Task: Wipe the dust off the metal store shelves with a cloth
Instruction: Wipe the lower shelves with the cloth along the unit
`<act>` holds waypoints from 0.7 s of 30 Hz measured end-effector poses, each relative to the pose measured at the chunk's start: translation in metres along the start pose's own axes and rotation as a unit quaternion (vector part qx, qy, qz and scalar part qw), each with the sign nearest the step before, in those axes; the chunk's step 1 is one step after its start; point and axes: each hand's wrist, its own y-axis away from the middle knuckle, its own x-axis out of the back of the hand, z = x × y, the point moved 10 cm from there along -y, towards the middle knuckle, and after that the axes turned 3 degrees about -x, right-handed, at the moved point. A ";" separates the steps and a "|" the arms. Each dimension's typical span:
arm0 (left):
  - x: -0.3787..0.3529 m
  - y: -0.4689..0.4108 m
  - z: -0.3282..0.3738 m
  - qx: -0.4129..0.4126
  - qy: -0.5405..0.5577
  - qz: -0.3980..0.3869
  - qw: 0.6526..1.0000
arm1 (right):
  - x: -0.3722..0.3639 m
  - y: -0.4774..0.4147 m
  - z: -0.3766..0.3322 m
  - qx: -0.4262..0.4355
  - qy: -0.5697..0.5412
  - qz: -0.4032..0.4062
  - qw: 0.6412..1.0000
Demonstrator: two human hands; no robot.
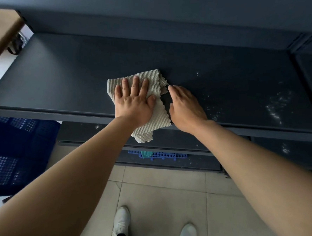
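Dark metal shelf [66, 79] filled the view, white dust [277, 107] speckling its right side. Left hand [134, 102] pressed flat, fingers spread, on a ribbed pale cloth [150, 77] draped over the front edge; right hand [186, 108] rested open just beside it.

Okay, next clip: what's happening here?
A person stands at a dark metal shelf and wipes it. The left hand lies flat, fingers spread, on a pale ribbed cloth whose near end hangs over the shelf's front edge. The right hand rests on the shelf beside the cloth, fingertips at its edge. White dust specks lie on the shelf to the right of the hands, so that part looks not yet wiped.
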 end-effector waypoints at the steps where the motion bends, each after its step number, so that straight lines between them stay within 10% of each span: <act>1: -0.001 -0.001 0.007 -0.007 0.000 -0.001 1.000 | 0.001 0.001 0.006 -0.007 -0.001 0.001 1.000; 21: 0.002 -0.005 0.034 -0.097 0.020 0.007 0.995 | 0.018 -0.010 -0.005 -0.006 0.030 0.079 0.996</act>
